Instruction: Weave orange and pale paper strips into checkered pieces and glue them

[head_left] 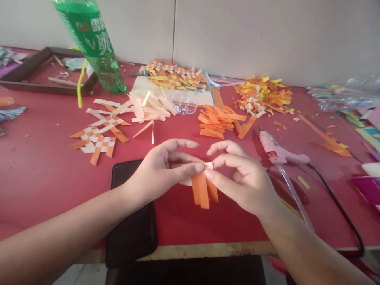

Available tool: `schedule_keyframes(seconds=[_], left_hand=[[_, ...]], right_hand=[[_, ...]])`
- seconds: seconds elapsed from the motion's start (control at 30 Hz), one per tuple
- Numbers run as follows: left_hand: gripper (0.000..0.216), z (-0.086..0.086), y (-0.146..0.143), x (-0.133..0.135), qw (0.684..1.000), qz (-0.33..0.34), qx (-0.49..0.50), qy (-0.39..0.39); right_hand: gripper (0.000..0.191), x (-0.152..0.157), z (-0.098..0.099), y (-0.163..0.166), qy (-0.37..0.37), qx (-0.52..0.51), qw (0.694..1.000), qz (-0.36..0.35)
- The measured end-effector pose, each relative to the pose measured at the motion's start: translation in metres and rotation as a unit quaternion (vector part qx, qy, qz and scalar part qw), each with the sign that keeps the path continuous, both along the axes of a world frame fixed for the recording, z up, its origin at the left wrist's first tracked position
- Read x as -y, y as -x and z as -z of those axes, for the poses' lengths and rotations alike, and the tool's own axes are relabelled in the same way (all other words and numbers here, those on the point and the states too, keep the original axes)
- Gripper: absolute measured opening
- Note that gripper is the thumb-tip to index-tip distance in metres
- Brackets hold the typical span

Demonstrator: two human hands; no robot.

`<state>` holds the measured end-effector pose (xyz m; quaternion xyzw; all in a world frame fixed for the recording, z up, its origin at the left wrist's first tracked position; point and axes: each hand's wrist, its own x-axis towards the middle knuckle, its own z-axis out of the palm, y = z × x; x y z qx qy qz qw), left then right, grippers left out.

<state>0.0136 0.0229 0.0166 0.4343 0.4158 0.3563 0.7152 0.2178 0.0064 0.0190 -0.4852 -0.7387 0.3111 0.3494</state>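
Observation:
Between my two hands, above the front of the red table, is a small weave of orange and white paper strips point(202, 192). Its orange ends hang down. My left hand point(169, 166) pinches the top of the weave between thumb and fingers. On the other side, my right hand point(237, 174) grips the white folded part with thumb and forefinger, its other fingers curled. Beyond my hands lie a pile of loose orange strips point(218, 119) and a pile of pale folded strips point(151, 106). Finished-looking orange-and-white woven pieces point(101, 132) lie to the left.
A green bottle point(95, 47) stands tilted in view beside a dark frame point(44, 85). A pink glue gun point(279, 152) with its cord lies right. Under my left wrist is a black phone-like slab point(133, 233). Woven pieces point(178, 75) and orange-yellow scraps point(264, 95) lie by the wall.

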Motion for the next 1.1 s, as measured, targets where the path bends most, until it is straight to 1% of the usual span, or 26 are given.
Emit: schedule_keyframes(seconds=[0.07, 0.1, 0.2, 0.27, 0.37, 0.47, 0.53, 0.67, 0.77, 0.87, 0.93, 1.1], left_hand=[[0.048, 0.0010, -0.0002, -0.0008, 1.000, 0.004, 0.024, 0.020], [0.044, 0.0013, -0.0001, -0.0009, 0.999, 0.012, 0.029, 0.026], [0.020, 0.0010, 0.0007, -0.0004, 0.999, 0.024, 0.029, 0.030], [0.014, 0.0004, 0.0010, 0.0005, 0.999, 0.021, 0.023, 0.031], [0.017, 0.0004, 0.0010, 0.0015, 0.999, 0.018, 0.021, 0.032], [0.019, 0.0016, 0.0008, 0.0014, 0.999, 0.006, 0.032, 0.033], [0.023, 0.0022, 0.0007, 0.0007, 0.999, -0.009, 0.036, 0.035], [0.032, 0.0019, 0.0003, -0.0013, 0.999, -0.031, 0.020, 0.026], [0.029, 0.0011, 0.0002, -0.0016, 1.000, -0.029, 0.006, 0.010], [0.026, 0.0005, 0.0003, -0.0006, 1.000, -0.028, 0.000, -0.004], [0.025, 0.0003, 0.0003, 0.0003, 0.999, -0.036, -0.004, -0.010], [0.022, 0.0002, -0.0002, 0.0017, 0.999, -0.034, 0.001, -0.011]], right_hand=[[0.013, -0.0008, 0.0018, -0.0004, 0.013, -0.027, 1.000, -0.002], [0.012, -0.0010, 0.0026, -0.0003, 0.017, -0.038, 0.999, -0.003], [0.011, -0.0009, 0.0035, 0.0005, 0.021, -0.051, 0.998, -0.003], [0.012, -0.0006, 0.0029, 0.0006, 0.022, -0.049, 0.999, -0.005], [0.012, -0.0006, 0.0013, -0.0008, 0.025, -0.048, 0.998, -0.024], [0.008, -0.0012, -0.0001, -0.0025, 0.026, -0.055, 0.997, -0.040], [0.006, -0.0014, -0.0009, -0.0029, 0.022, -0.050, 0.998, -0.040], [0.012, -0.0010, -0.0015, -0.0020, -0.003, -0.019, 0.999, -0.033], [0.011, -0.0004, -0.0007, -0.0018, -0.008, -0.021, 0.999, -0.028], [0.016, 0.0001, 0.0000, -0.0023, -0.002, -0.046, 0.998, -0.032], [0.018, 0.0000, 0.0001, -0.0023, -0.011, -0.052, 0.998, -0.030], [0.017, -0.0015, -0.0002, -0.0003, -0.063, 0.003, 0.998, -0.009]])
